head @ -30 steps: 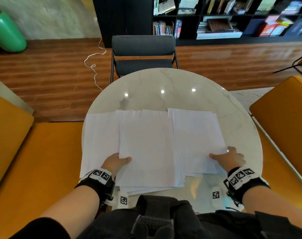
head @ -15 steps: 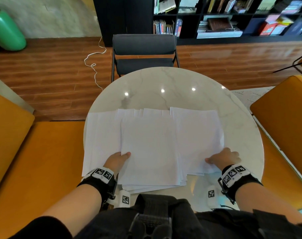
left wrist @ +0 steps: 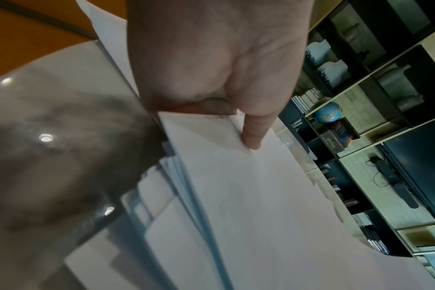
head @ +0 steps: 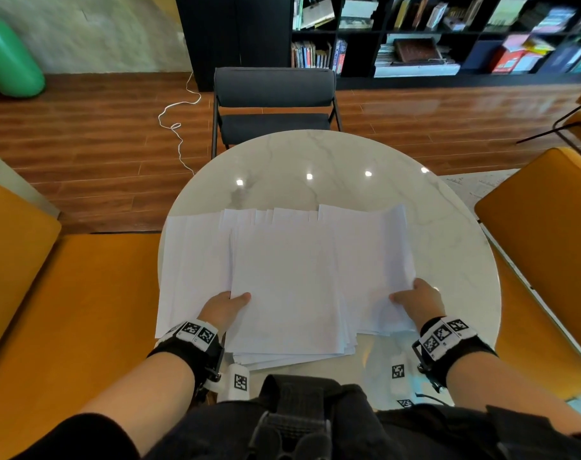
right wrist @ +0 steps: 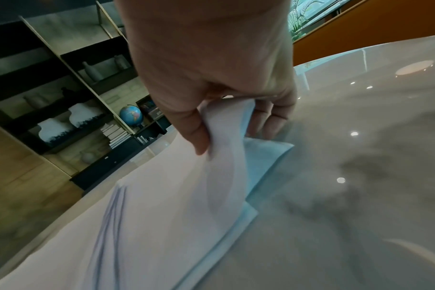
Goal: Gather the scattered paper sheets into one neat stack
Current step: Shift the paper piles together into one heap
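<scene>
White paper sheets [head: 289, 287] lie fanned and overlapping on the near half of a round marble table [head: 315, 154]. My left hand [head: 224, 308] grips the left edge of the middle pile, thumb [left wrist: 251, 135] on top and fingers hidden beneath. More sheets [head: 189, 267] spread out to its left, over the table's rim. My right hand [head: 417, 298] pinches the right-hand sheets [right wrist: 226, 157] near their lower edge, thumb [right wrist: 199, 137] above and fingers [right wrist: 268, 121] below. That edge is lifted and curled off the table.
A dark grey chair [head: 274, 104] stands at the table's far side. Orange seats flank it on the left [head: 66, 310] and right [head: 541, 244]. Behind are a black bookshelf [head: 415, 34], a green vase [head: 7, 61] and a white cable [head: 178, 127] on the wooden floor.
My right hand has moved left, drawing the right-hand sheets further over the middle pile and lifting their edge. The left hand has stayed at the pile's left edge.
</scene>
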The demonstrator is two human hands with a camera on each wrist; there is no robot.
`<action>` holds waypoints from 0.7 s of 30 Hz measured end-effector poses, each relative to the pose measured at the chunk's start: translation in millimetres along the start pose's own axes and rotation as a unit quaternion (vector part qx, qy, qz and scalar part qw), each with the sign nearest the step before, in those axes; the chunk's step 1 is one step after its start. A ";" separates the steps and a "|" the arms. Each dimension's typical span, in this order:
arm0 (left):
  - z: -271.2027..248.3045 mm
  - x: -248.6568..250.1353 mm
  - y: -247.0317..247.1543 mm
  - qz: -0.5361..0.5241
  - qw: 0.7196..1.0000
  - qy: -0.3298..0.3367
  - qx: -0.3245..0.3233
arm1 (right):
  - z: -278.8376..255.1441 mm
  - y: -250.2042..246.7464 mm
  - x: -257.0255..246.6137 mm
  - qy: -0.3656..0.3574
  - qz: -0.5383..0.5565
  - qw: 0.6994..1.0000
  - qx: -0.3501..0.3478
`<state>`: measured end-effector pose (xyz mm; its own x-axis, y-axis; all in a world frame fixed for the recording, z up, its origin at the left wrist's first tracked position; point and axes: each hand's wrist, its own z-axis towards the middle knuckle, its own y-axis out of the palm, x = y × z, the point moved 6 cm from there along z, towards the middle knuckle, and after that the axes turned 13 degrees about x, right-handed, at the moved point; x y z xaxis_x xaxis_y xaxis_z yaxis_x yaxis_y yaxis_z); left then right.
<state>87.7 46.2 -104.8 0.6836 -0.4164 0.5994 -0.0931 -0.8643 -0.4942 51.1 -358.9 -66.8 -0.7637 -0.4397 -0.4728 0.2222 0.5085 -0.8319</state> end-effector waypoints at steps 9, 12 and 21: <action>-3.3 6.0 1.1 0.056 0.998 0.006 0.000 | 1.7 -31.1 -26.8 -0.033 0.175 0.984 0.028; -2.0 6.0 1.1 0.036 0.999 0.010 -0.007 | -1.7 -61.3 -47.7 -0.053 0.249 0.967 0.030; -3.9 4.8 -2.3 -0.008 1.000 -0.008 -0.009 | -30.5 -96.7 -107.9 -0.039 0.561 0.817 -0.128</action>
<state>88.4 45.1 -98.3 0.6968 -0.3972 0.5973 -0.0950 -0.8764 -0.4721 93.5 -338.0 73.5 -0.1229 0.3687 -0.9214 0.6143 0.7575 0.2211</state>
